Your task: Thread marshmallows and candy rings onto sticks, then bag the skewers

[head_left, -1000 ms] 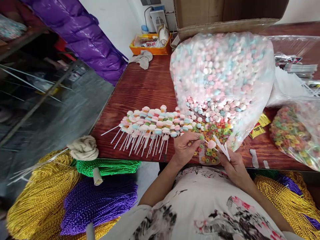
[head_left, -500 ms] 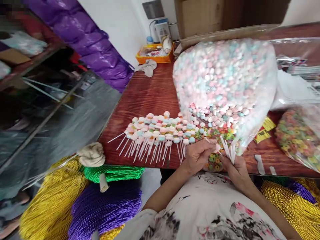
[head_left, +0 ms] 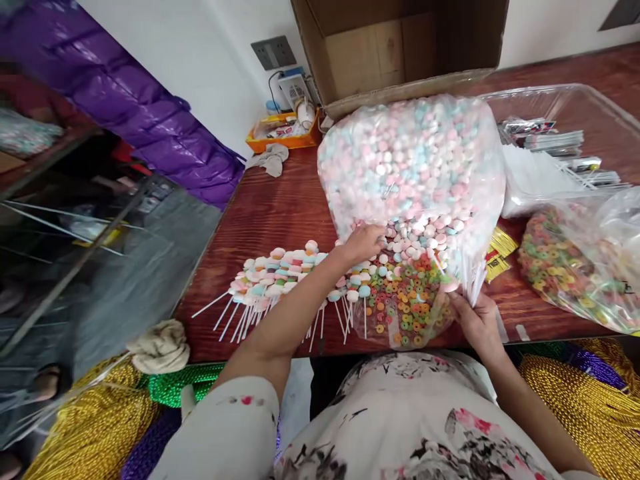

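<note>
Pink, white and pale blue round sweets (head_left: 425, 237) spill from a large clear plastic bag (head_left: 410, 157), and the left hand (head_left: 364, 243) reaches across to the left edge of that spill. Its fingers bend in among the nearest sweets, their tips partly hidden; whether they are clamped on one or apart I cannot tell. The full bulk of the bag lies just beyond them.

The fingers of the right hand (head_left: 477, 327) are clamped on a bundle of white sticks (head_left: 473, 277), which fans up and away from them. Just left of the right thumb sits a pink sweet (head_left: 449, 285) with a thin stick slanting away from it.

Between the two sets of fingers, on the body side, ring candies (head_left: 413, 300) in green, orange, yellow and red spread over clear plastic. Left of the left fingers, partly hidden by the forearm, filled skewers (head_left: 273, 277) lie in rows on the red-brown bench (head_left: 280, 207), bare ends toward the person. Just beyond and right of the right fingers are yellow packets (head_left: 500, 253); farther right, a second bag (head_left: 560, 267) holds more rings. Well beyond the left fingers stand an open cardboard box (head_left: 380, 60) and, to its left, an orange basket (head_left: 285, 141).
</note>
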Demonstrator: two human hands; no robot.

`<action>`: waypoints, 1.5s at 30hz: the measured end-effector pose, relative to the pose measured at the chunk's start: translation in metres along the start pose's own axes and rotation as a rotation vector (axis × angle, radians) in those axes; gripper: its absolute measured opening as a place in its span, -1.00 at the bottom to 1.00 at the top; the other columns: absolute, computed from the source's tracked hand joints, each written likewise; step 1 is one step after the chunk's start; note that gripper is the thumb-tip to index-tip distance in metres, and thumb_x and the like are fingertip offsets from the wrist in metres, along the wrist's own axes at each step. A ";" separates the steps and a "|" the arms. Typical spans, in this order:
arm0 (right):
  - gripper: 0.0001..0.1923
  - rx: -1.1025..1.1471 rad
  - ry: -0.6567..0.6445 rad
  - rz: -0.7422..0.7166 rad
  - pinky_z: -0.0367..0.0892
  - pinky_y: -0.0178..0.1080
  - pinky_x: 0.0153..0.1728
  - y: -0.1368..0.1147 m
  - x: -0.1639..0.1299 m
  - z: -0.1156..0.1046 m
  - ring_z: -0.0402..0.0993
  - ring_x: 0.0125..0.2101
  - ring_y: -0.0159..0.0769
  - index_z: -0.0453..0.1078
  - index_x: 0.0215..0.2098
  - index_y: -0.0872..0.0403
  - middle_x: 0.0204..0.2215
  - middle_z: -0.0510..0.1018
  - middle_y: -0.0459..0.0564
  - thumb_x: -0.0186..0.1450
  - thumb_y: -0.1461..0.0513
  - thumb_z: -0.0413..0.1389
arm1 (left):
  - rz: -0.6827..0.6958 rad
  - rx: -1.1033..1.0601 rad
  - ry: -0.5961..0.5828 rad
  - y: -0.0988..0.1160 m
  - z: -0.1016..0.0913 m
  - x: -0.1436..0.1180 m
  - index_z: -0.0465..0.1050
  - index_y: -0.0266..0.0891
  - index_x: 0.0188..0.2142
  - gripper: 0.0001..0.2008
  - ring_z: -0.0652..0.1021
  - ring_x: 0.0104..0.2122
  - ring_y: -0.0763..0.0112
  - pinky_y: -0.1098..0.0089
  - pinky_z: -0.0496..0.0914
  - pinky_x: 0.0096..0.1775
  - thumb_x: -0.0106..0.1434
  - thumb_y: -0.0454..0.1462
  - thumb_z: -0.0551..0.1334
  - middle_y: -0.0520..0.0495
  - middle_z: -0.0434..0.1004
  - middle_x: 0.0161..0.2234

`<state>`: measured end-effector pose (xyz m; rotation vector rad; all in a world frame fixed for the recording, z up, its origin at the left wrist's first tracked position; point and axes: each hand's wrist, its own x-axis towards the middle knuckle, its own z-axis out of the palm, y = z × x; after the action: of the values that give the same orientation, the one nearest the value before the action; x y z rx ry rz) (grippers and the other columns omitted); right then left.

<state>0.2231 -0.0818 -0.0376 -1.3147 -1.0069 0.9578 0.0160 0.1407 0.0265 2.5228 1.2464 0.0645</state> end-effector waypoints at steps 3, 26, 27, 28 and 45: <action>-0.75 -0.103 -0.109 -0.076 0.12 -0.31 -0.49 0.003 -0.009 0.002 0.11 -0.53 -0.41 0.36 -0.43 0.07 -0.57 0.26 -0.16 0.38 0.14 0.12 | -0.022 0.098 -0.069 -0.006 0.004 0.026 0.58 -0.34 -0.40 -0.87 0.58 -0.25 0.18 0.29 0.43 -0.16 0.12 -0.42 0.22 -0.20 0.61 -0.33; -0.82 -0.283 -0.333 -0.311 0.11 -0.30 -0.44 -0.035 -0.013 0.032 0.14 -0.50 -0.38 0.41 -0.25 0.03 -0.53 0.28 -0.16 0.45 0.26 -0.02 | -0.233 -1.719 0.635 0.068 0.033 -0.117 0.68 -0.13 -0.29 -0.63 0.64 -0.34 0.41 0.39 0.60 -0.26 -0.17 -0.22 0.59 0.01 0.70 -0.31; -0.82 -0.298 -0.338 -0.296 0.12 -0.29 -0.44 -0.036 -0.013 0.033 0.14 -0.50 -0.37 0.41 -0.24 0.03 -0.52 0.28 -0.15 0.45 0.26 -0.03 | -0.229 -1.735 0.657 0.068 0.036 -0.118 0.68 -0.12 -0.30 -0.62 0.65 -0.34 0.40 0.41 0.60 -0.28 -0.18 -0.21 0.59 0.01 0.71 -0.30; -0.81 -0.309 -0.344 -0.274 0.12 -0.29 -0.45 -0.037 -0.014 0.034 0.14 -0.50 -0.36 0.41 -0.23 0.03 -0.52 0.28 -0.14 0.45 0.25 -0.04 | -0.227 -1.740 0.674 0.067 0.038 -0.119 0.68 -0.11 -0.30 -0.62 0.65 -0.35 0.39 0.41 0.60 -0.30 -0.19 -0.20 0.60 0.01 0.71 -0.30; -0.73 -0.360 -0.375 -0.205 0.10 -0.30 -0.47 -0.038 -0.019 0.035 0.09 -0.50 -0.37 0.34 -0.40 0.05 -0.55 0.24 -0.14 0.45 0.20 -0.04 | 0.232 -0.671 0.956 0.053 0.057 -0.123 0.63 -0.13 -0.17 -0.77 0.69 -0.18 0.31 0.26 0.61 -0.10 0.21 -0.43 0.35 -0.07 0.71 -0.16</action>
<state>0.1834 -0.0909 0.0000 -1.3129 -1.6310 0.9097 -0.0087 -0.0007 0.0016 1.9916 0.9187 1.5879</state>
